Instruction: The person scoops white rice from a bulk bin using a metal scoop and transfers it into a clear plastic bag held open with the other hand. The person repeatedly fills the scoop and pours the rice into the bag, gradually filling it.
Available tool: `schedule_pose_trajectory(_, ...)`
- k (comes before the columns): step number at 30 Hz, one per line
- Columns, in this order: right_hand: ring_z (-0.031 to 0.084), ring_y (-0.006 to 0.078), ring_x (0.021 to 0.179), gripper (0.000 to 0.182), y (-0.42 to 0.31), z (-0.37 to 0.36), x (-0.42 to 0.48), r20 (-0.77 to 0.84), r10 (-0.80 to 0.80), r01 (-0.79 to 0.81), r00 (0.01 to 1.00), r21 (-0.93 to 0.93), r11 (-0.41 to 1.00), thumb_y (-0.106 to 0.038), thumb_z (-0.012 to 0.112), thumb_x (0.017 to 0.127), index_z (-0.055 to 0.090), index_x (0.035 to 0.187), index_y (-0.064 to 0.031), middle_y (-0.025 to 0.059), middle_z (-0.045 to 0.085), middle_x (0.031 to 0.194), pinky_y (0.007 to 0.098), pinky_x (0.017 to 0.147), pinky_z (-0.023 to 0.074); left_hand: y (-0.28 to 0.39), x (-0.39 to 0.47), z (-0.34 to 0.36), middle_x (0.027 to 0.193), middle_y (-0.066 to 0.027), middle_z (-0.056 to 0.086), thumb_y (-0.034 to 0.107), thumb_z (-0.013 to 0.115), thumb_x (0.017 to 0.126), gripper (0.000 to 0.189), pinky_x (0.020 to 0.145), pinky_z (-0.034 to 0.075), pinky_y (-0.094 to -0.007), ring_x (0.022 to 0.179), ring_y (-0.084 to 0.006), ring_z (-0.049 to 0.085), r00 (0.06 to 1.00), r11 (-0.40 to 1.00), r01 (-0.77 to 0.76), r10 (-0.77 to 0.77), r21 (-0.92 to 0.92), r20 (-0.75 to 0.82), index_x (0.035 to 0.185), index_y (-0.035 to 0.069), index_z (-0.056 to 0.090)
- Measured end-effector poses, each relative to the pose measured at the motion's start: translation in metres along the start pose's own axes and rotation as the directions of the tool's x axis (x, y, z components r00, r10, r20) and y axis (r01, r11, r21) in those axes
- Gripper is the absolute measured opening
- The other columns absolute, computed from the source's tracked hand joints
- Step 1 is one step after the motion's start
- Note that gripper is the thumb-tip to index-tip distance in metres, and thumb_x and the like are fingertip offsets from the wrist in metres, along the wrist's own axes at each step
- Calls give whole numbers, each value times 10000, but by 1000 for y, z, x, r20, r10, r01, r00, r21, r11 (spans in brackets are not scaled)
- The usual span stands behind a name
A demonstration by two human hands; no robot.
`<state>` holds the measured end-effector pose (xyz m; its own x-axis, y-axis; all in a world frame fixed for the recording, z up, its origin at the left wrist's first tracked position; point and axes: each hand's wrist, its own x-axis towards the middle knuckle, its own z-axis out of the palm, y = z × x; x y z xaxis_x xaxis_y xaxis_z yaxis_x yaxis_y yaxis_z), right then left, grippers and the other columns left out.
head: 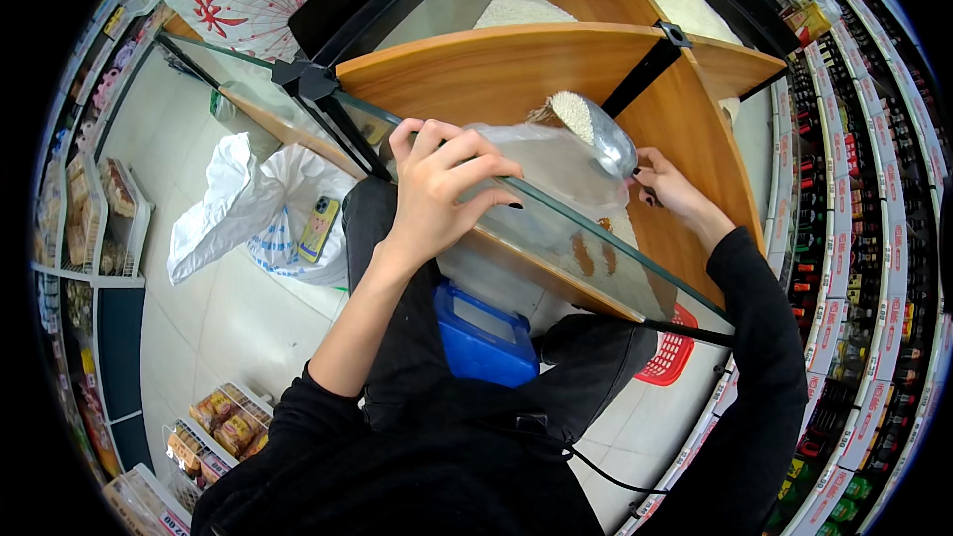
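My right hand (674,190) holds the handle end of a metal scoop (614,145) inside a wooden bin with a glass front. White grain, which looks like rice (573,115), fills the scoop, and some blurred grains show at its lip. Below the scoop lies a translucent plastic sheet or bag (528,156). My left hand (447,186) grips the top edge of the glass panel (588,223), fingers over the far side and thumb on the near side. Seen through the glass are pale grain and brown patches, partly hidden.
Wooden dividers (506,48) and black metal posts (644,78) edge the bin. A blue plastic container (484,346) sits between my legs, near a red basket (674,350). A phone (319,229) lies on a white sack (260,186). Stocked shelves (834,238) curve along the right.
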<state>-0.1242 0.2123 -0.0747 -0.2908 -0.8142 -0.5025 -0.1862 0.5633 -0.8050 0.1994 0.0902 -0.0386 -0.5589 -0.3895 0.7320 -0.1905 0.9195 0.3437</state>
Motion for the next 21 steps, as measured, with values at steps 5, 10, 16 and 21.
schedule_pose_trajectory(5, 441, 56, 699, 324, -33, -14, -23, 84, -215, 217, 973, -9, 976, -109, 414, 949, 445, 1271, -103, 42, 679, 923, 216, 643, 361, 1, 0, -3, 816, 64, 616, 285, 831, 587, 264, 904, 283, -368, 882, -175, 506, 1000, 999, -1, 0, 38, 13, 797, 183, 708)
schedule_pose_trajectory(10, 426, 42, 614, 286, -63, -30, -42, 58, -337, 341, 940, -123, 932, -127, 471, 938, 494, 1223, -126, 20, 645, 767, 199, 573, 321, 4, 3, 0, 829, 60, 625, 260, 837, 581, 266, 901, 287, -366, 889, -183, 505, 1000, 999, -5, 4, 38, 19, 792, 173, 701)
schedule_pose_trajectory(16, 527, 59, 624, 316, -89, -27, -70, 180, -332, 371, 926, -273, 888, -59, 504, 854, 527, 1169, -51, 24, 635, 702, 229, 583, 381, 2, -1, -4, 838, 61, 608, 266, 836, 596, 275, 932, 279, -365, 899, -171, 503, 999, 998, 7, -9, 62, 41, 831, 196, 712)
schedule_pose_trajectory(21, 562, 85, 622, 272, -81, -18, -64, 260, -403, 471, 878, -309, 826, -76, 529, 867, 531, 1132, -20, 30, 637, 652, 260, 638, 441, 4, 1, -2, 847, 60, 618, 253, 840, 598, 275, 932, 281, -368, 915, -176, 507, 999, 998, 11, -14, 63, 50, 829, 181, 710)
